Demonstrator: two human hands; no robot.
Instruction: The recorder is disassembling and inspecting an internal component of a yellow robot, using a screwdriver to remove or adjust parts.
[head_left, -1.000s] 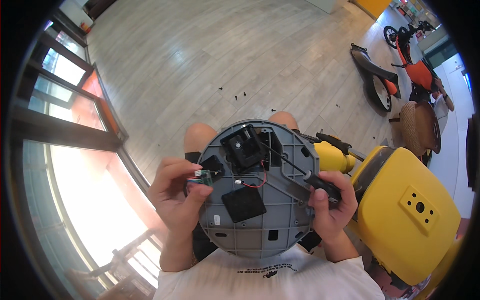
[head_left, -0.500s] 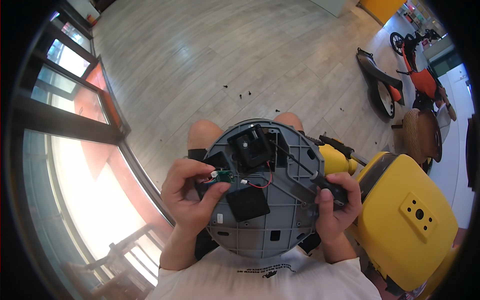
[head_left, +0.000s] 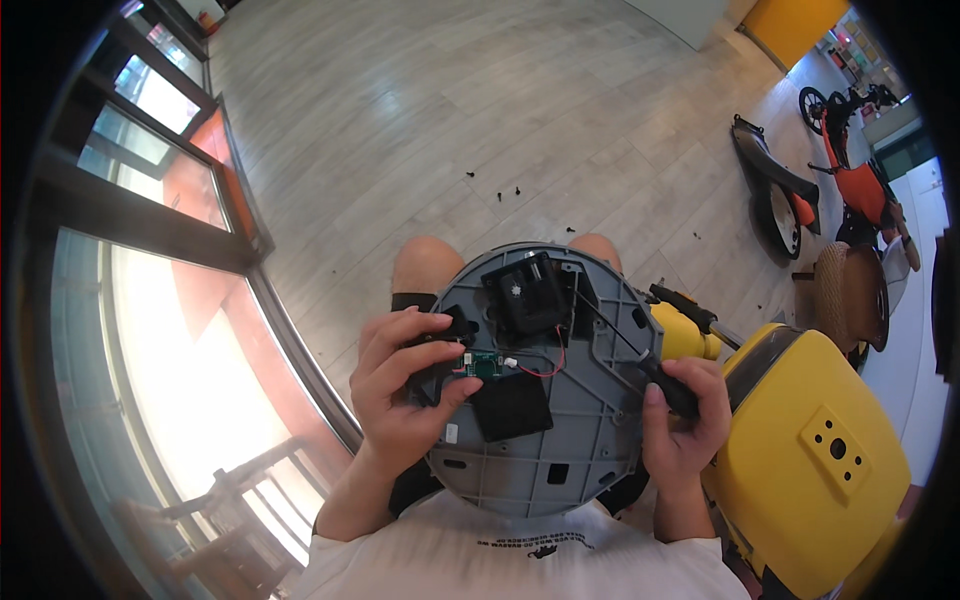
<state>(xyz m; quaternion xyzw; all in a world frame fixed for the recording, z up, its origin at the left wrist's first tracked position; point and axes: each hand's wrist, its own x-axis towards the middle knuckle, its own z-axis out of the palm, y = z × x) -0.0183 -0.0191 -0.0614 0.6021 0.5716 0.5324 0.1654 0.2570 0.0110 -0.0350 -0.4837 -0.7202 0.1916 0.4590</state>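
A round grey plastic base (head_left: 600, 440) with ribs rests on my lap. My left hand (head_left: 405, 385) pinches a small green circuit board (head_left: 484, 366) by its left end, over the base. Right beside the board lies a white connector (head_left: 511, 364) on a red and black cable (head_left: 556, 366); whether the two touch I cannot tell. My right hand (head_left: 685, 405) grips a black-handled screwdriver (head_left: 668, 385), its thin shaft pointing up and left across the base. A black boxy module (head_left: 527, 296) sits on the upper part, and a flat black square piece (head_left: 512, 408) lies below the board.
Several dark screws (head_left: 517, 191) are scattered on the wood-look floor ahead. A yellow rounded machine body (head_left: 800, 450) stands close on my right, a wicker chair (head_left: 850, 295) and an orange scooter (head_left: 862, 190) beyond it. Glass doors (head_left: 170, 370) line the left.
The circuit board has moved right and turned level, now beside the white connector. My left fingers are more spread along it. The whole view has shifted slightly; the screwdriver stays in my right hand.
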